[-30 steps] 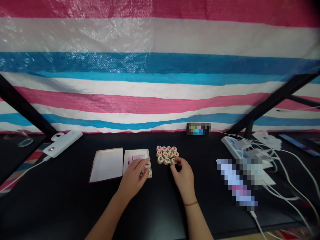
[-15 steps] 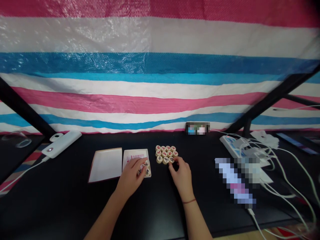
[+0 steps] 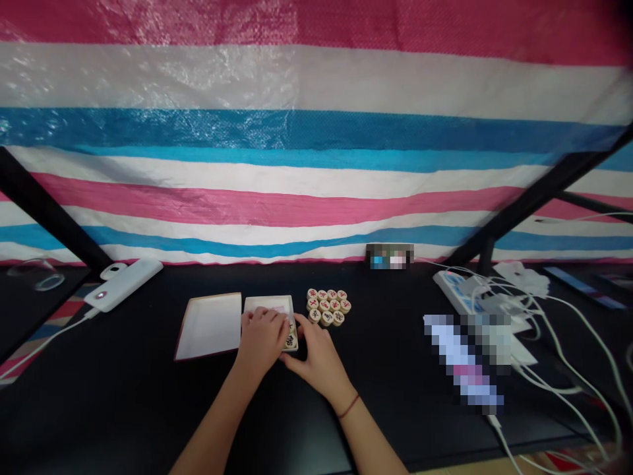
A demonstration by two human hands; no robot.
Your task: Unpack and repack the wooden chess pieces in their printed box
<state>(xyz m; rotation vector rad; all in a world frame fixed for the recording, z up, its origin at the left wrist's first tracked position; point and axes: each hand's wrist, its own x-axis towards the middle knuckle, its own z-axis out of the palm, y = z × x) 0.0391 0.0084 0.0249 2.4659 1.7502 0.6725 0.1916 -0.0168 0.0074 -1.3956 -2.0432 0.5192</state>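
Note:
A small white box (image 3: 270,301) holds Chinese chess pieces (image 3: 291,341) with black characters, partly covered by my hands. Over it, my left hand (image 3: 262,338) reaches in with bent fingers held together; whatever is under the fingertips is hidden. My right hand (image 3: 316,359) grips the box's near right corner, thumb at the front edge and fingers along the right side. Just right of the box, round Chinese chess pieces (image 3: 327,305) stand in three rows on the black table. The two farther rows have red characters, the nearest row black ones.
A box lid (image 3: 210,326) lies inside up, left of the box. At the left is a white device (image 3: 123,285) with a cable. A power strip (image 3: 457,290) with tangled white cables and a blurred-out phone-like object (image 3: 462,363) occupy the right. Striped sheeting (image 3: 316,198) hangs behind.
My right hand has left the rows of pieces and moved left to the box's corner. My left hand has shifted slightly left, its fingers bending down into the box.

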